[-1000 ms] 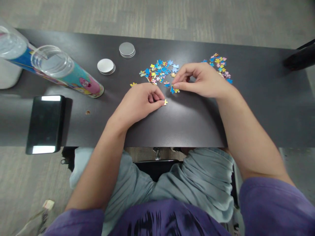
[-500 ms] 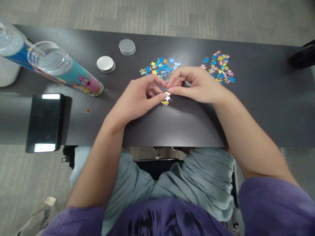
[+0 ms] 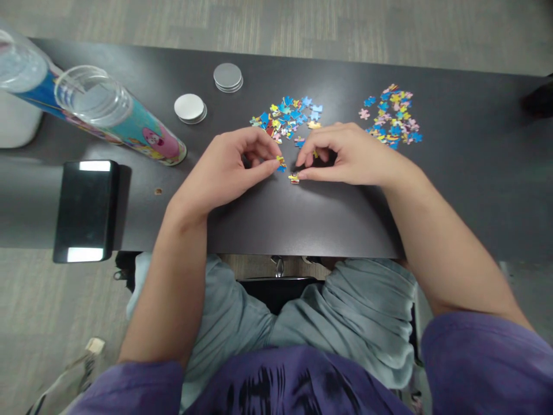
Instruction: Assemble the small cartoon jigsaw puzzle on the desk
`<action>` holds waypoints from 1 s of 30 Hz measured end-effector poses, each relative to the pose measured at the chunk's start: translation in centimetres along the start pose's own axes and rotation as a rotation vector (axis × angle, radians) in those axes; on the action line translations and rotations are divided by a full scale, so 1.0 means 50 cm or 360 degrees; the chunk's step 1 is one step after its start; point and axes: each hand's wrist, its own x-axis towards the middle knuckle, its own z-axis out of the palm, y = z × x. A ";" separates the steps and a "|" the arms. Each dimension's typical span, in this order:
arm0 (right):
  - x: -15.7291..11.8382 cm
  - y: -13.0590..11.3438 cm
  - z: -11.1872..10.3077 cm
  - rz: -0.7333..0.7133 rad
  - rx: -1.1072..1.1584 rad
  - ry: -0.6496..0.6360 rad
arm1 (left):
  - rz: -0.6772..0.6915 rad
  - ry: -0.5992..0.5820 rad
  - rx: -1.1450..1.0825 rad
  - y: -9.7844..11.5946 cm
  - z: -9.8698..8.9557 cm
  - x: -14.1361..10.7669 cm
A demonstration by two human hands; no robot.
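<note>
My left hand [image 3: 242,164] pinches a small yellow and blue jigsaw piece [image 3: 281,163] between thumb and fingertips. My right hand [image 3: 341,154] is curved over the table, thumb and forefinger a little apart. Its thumb tip meets the edge of a yellow, white and red jigsaw piece [image 3: 294,179] lying on the table. Just beyond both hands spreads a pile of mostly blue and yellow jigsaw pieces [image 3: 291,115]. Some pieces beneath my right hand are partly hidden by its fingers.
A second heap of jigsaw pieces [image 3: 395,115] lies to the right. At the left are clear-topped printed tubes [image 3: 151,141], white discs [image 3: 189,107], grey discs [image 3: 227,76] and a black device [image 3: 85,210] at the near edge of the dark table [image 3: 276,225].
My hands have moved apart from their shared pinch. A blue and yellow piece now shows in my left fingertips, and a yellow piece lies by my right thumb. The view has shifted slightly.
</note>
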 end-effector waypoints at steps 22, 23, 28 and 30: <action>0.000 -0.003 -0.017 0.0262 0.0332 0.0514 | 0.0089 0.0045 0.0439 -0.004 0.051 0.008; -0.003 0.006 -0.028 0.0263 0.0341 0.0525 | 0.0101 0.0034 0.0455 -0.008 0.054 0.010; -0.029 0.056 -0.086 0.0297 0.0146 0.0462 | 0.0091 -0.0013 0.0406 -0.018 0.057 0.017; -0.041 0.071 -0.100 0.0357 0.0017 0.0372 | 0.0080 -0.0025 0.0408 -0.017 0.054 0.016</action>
